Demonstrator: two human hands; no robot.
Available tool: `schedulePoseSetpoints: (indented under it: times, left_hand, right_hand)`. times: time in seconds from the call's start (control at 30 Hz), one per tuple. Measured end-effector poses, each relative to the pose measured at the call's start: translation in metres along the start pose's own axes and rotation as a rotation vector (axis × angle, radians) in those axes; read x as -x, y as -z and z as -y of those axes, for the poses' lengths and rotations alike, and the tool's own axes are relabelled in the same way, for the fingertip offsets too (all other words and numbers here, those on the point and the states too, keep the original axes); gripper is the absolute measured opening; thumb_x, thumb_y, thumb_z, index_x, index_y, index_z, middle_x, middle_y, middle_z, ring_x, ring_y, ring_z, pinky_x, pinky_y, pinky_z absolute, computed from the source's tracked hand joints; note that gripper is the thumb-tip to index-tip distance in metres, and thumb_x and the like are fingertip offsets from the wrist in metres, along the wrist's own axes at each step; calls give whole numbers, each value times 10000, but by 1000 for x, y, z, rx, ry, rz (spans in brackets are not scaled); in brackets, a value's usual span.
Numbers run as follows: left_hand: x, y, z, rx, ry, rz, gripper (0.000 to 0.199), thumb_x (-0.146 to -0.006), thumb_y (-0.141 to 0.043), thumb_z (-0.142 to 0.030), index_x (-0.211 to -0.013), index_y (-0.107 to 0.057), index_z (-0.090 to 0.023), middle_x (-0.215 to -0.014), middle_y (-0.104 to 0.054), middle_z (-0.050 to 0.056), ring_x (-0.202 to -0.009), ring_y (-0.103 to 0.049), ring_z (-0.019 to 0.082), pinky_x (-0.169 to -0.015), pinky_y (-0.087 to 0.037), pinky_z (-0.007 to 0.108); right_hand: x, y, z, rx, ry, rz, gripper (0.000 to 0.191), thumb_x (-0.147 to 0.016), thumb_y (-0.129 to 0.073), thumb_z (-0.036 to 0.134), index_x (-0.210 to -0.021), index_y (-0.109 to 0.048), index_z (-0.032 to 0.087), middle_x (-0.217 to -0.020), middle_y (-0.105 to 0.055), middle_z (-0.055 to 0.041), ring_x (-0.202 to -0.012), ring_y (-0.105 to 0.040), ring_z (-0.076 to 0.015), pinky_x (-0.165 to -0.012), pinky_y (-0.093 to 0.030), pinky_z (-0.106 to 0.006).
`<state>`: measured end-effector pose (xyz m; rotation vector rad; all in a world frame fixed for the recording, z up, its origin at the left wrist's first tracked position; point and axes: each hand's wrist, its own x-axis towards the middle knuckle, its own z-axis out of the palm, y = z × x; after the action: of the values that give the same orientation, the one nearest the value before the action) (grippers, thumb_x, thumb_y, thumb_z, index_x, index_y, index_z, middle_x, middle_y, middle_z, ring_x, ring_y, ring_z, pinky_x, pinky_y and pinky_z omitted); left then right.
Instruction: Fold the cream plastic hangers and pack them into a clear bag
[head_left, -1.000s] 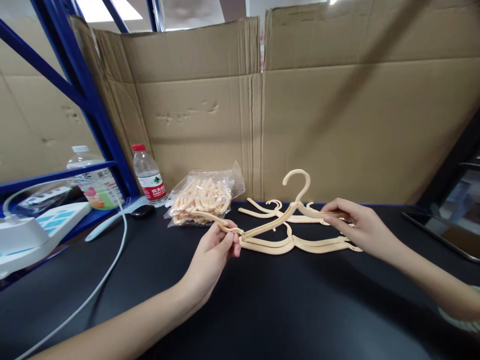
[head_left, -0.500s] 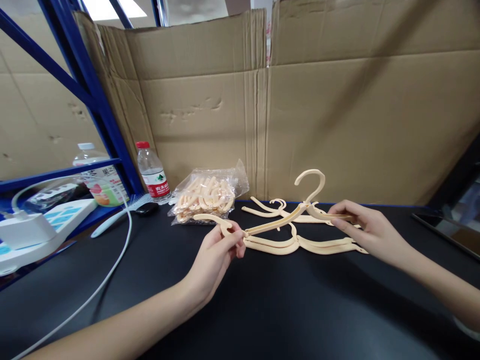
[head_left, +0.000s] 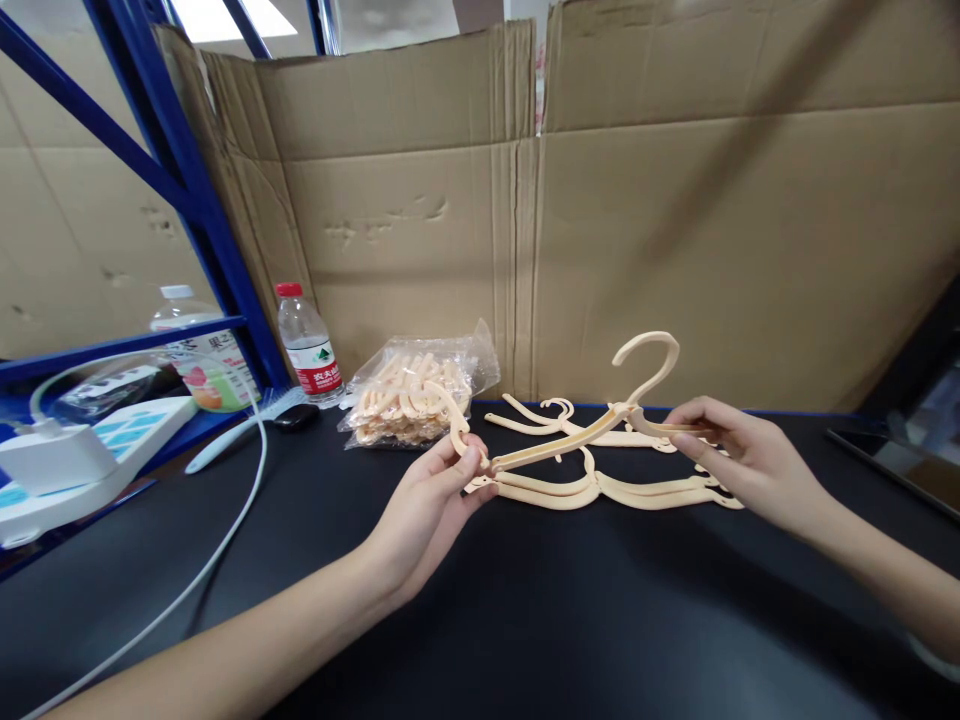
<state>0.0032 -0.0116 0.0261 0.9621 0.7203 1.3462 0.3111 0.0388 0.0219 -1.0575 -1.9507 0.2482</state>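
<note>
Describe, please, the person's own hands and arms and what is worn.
The left hand and left forearm show no sleeve, glove, watch or bracelet. The right hand is ungloved; the right forearm is bare up to a pale fabric sleeve edge near the picture's right border.

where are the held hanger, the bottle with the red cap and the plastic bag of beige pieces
Held hanger (head_left: 585, 435): head view, on the bar left of its hook.
Bottle (head_left: 315, 364): head view, on its label.
Plastic bag (head_left: 397, 402): head view, on its clear front.
</note>
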Motion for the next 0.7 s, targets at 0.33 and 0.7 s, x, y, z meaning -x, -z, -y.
schedulePoseSetpoints:
  times: [0.33,0.7]
  left_hand:
    - [2,1,-1,30,100,156,92,-824,-662,-216,-795,-610,-147,-866,-602,41,-708,-574,123,-730,-489,270]
    - [2,2,2,92,116,147,97,-794,-677,-159,-732,-618,-115,-781,-596,36,-632,-553,108,-650,-467,220]
  right_hand:
    - [2,-1,-4,-4,55,-3,210,-889,-544,431,-911,-592,228,-855,-655,-53,-775,-620,-209,-661,-480,-307]
    - [3,-2,-3,-5,78,-29,180,-886,-562,407,-906,-597,231,-863,-661,-48,-781,-634,-210,-680,-491,-303]
